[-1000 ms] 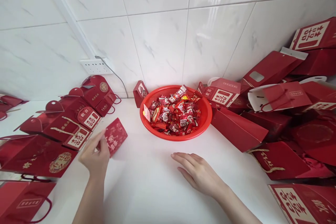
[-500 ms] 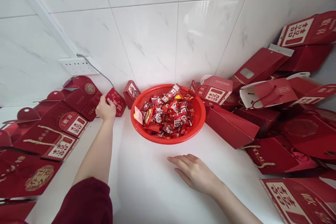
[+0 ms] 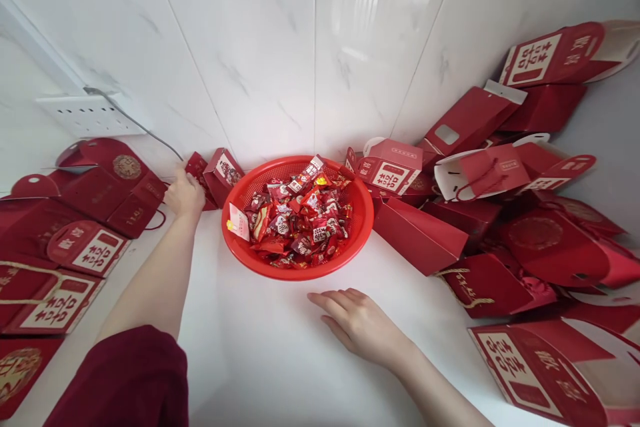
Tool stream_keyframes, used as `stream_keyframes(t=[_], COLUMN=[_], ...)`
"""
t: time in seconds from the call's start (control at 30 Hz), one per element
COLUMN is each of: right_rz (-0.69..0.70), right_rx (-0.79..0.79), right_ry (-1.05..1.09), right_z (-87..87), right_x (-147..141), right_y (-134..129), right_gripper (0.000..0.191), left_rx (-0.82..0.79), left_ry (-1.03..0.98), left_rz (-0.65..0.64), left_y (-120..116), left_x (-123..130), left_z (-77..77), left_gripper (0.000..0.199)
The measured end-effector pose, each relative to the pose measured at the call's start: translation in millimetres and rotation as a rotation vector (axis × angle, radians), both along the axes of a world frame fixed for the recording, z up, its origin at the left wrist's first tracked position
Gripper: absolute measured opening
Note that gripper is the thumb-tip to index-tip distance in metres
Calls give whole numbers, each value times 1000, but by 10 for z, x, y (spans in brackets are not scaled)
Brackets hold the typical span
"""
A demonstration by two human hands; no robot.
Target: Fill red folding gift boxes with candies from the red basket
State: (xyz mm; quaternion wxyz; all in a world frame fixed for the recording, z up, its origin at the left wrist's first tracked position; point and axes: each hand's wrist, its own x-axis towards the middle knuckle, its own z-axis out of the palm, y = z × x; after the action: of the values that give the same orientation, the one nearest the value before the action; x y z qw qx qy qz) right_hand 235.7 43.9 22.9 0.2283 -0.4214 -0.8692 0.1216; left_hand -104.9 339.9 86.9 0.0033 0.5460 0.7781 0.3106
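Note:
My left hand [image 3: 185,195] reaches to the back of the white table, fingers closed on a small red gift box [image 3: 199,172] with light lettering. My hand partly covers that box. Right beside it, a red box with a pale label [image 3: 223,173] leans near the basket. In the middle stands a red plastic basket [image 3: 300,271] filled with wrapped candies [image 3: 295,213], mostly red; a pink packet [image 3: 239,221] lies at its left rim. In front of the basket, my right hand [image 3: 357,321] lies palm down, fingers loosely stretched and holding nothing.
Red gift boxes [image 3: 103,250] stand in rows on the left. More red boxes [image 3: 420,233] are piled on the right, some with rope handles. A tiled wall [image 3: 265,67] closes off the back, with a socket strip [image 3: 90,115] and a grey cable [image 3: 143,127].
The view has turned to the right. My left hand has moved the small box back, close against the labelled box beside the basket. My right hand stays about where it was.

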Motion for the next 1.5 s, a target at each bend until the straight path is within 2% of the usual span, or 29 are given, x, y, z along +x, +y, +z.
stream_keyframes(t=[0.1,0.2,0.37,0.43,0.5,0.6,0.67,0.73,0.83,0.9,1.0,1.07,1.13,1.2,1.23,1.3,1.4,1.5], right_rz=[-1,-4,-196,-265,-331,-521,-681,-859,-1067,-1115,-1096,-1093,-1101,-1032,-942,-707,-296,155], right_rx=[-2,27,136,148,152,177,163,117,-2,-95,-157,-53,187,397,434,409,169,-56], right_ry=[-5,5,186,271,298,225,136,36,-103,-158,-172,-74,172,478,589,684,577,431], right_z=[-1,78,473,631,712,664,567,484,457,509,663,804,963,1123,1194,1301,1355,1307], right_x=[16,76,358,507,653,846,945,1018,1091,1136,1212,1244,1223,1123,1044,843,523,276], right_y=[38,38,-204,-340,-413,-300,-77,205,566,684,656,531,353,145,37,-168,-389,-423], right_gripper=[35,31,25,24,22,21,27,33,52,61,50,41,44,51,54,58,36,14], left_rx=[35,35,-3,35,121,306,419,489,611,594,525,427,342,296,278,210,43,-52], left_ry=[38,42,19,16,26,90,157,210,244,281,346,322,259,182,139,58,-42,-129], left_rz=[2,0,-90,-132,-157,-236,-335,-456,-682,-829,-905,-875,-840,-840,-856,-916,-1035,-1140], left_y=[30,89,102,43,-55,-294,-545,-875,-1420,-1714,-1951,-2008,-2050,-2119,-2168,-2291,-2491,-2636], left_x=[-17,-27,-60,-72,-60,43,180,353,582,645,574,475,405,401,424,496,595,636], left_z=[30,114,341,428,511,659,779,899,1031,1061,1011,941,877,842,838,855,912,961], left_gripper=[46,47,54,60,66,60,41,28,25,18,14,16,20,22,23,26,27,26])
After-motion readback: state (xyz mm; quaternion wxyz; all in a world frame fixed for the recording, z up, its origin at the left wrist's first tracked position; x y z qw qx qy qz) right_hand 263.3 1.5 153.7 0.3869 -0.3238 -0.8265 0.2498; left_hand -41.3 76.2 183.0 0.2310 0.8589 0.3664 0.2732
